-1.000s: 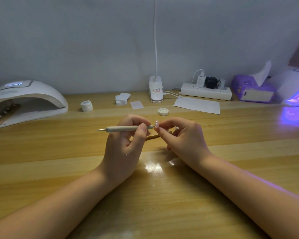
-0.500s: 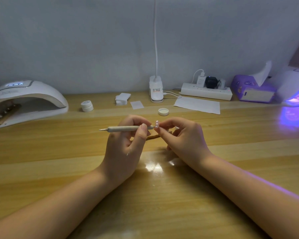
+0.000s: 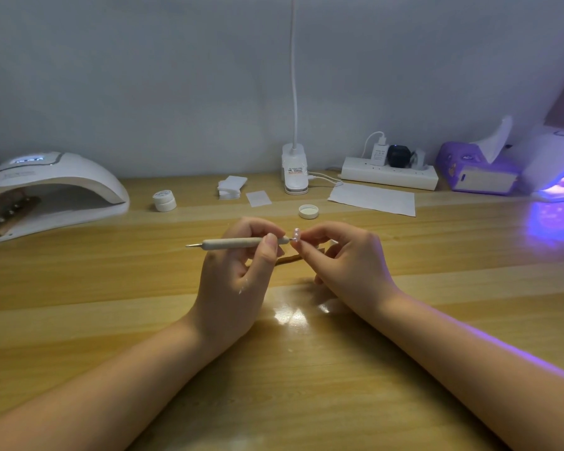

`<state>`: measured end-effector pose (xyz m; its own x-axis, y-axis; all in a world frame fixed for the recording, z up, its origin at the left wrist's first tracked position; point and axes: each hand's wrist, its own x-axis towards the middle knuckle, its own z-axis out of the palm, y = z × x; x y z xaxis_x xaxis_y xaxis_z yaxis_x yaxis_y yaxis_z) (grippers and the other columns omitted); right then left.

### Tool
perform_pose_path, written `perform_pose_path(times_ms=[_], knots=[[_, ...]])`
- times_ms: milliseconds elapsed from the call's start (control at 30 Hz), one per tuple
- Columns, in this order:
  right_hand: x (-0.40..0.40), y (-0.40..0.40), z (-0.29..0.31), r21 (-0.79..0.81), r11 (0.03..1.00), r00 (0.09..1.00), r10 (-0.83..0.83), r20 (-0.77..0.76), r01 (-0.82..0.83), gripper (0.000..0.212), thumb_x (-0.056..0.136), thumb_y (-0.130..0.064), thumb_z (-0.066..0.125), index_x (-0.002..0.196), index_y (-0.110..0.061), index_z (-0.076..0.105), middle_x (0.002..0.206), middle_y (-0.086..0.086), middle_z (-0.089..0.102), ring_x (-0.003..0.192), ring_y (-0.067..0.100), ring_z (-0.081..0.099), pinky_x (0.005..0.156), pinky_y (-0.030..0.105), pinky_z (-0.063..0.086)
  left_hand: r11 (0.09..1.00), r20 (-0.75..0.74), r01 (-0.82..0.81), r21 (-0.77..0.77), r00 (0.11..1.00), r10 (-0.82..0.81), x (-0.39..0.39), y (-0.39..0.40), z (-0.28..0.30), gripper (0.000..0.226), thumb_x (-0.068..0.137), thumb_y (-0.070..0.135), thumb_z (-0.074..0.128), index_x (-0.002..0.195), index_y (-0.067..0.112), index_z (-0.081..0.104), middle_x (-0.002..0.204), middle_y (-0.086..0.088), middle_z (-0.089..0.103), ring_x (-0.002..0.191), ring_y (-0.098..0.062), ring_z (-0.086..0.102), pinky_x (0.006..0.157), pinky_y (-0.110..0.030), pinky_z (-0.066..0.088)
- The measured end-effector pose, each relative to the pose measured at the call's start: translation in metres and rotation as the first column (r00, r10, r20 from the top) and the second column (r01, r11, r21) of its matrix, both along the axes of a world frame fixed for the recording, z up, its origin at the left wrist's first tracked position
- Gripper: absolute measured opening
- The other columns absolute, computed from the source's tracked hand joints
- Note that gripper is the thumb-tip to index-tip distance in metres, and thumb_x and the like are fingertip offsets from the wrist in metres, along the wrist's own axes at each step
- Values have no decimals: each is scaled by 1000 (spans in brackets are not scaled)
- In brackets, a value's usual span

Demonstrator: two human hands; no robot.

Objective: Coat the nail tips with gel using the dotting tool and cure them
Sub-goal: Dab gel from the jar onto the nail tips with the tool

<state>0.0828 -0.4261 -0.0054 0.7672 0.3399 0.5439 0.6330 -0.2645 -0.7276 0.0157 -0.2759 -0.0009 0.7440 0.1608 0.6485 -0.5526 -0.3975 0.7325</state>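
My left hand (image 3: 235, 271) grips a pale dotting tool (image 3: 232, 244) that lies level, its right end touching a small pinkish nail tip (image 3: 296, 234). Thumb and forefinger of my right hand (image 3: 345, 262) pinch that nail tip over the middle of the wooden table (image 3: 306, 385). A thin brown stick (image 3: 287, 259) shows between my hands. A white curing lamp (image 3: 52, 190) at the far left holds a strip of nail tips (image 3: 7, 213). A second lamp (image 3: 557, 170) at the far right glows violet. A small white gel jar (image 3: 164, 200) and an open lid (image 3: 308, 211) sit behind my hands.
Along the wall stand a clip lamp base (image 3: 295, 172), a power strip (image 3: 389, 172) with plugs, and a purple tissue box (image 3: 476, 172). A sheet of paper (image 3: 373, 198) and a stack of white wipes (image 3: 230, 187) lie near them.
The dotting tool has shifted very slightly to the right against the nail tip. Both hands otherwise stay in place.
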Motion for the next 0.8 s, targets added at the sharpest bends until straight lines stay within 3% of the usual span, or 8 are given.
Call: perform_pose_path(times_ms=[333, 467, 800], knots=[[-1, 0, 1, 4, 1000, 1000, 10, -23, -9, 12, 85, -18, 71, 96, -15, 74, 85, -5, 72, 68, 15, 64, 61, 39, 55, 1000, 12, -3, -4, 1000, 3, 0, 0, 0, 8, 91, 24, 53, 92, 21, 60, 79, 14, 66, 76, -7, 65, 67, -16, 50], [0, 0, 0, 2, 1000, 1000, 12, -21, -12, 13, 85, -18, 71, 97, -15, 74, 86, -4, 72, 68, 15, 64, 61, 38, 55, 1000, 18, -11, 3, 1000, 11, 0, -1, 0, 12, 91, 14, 50, 92, 20, 60, 80, 11, 65, 75, -5, 65, 66, -14, 50], [2, 0, -2, 5, 1000, 1000, 7, -26, -6, 12, 85, -21, 72, 96, -17, 74, 87, -6, 72, 66, 16, 64, 63, 40, 55, 999, 42, -7, -43, 999, 9, -1, 1, 1, 10, 92, 20, 51, 94, 16, 60, 79, 5, 66, 76, -11, 65, 66, -21, 53]])
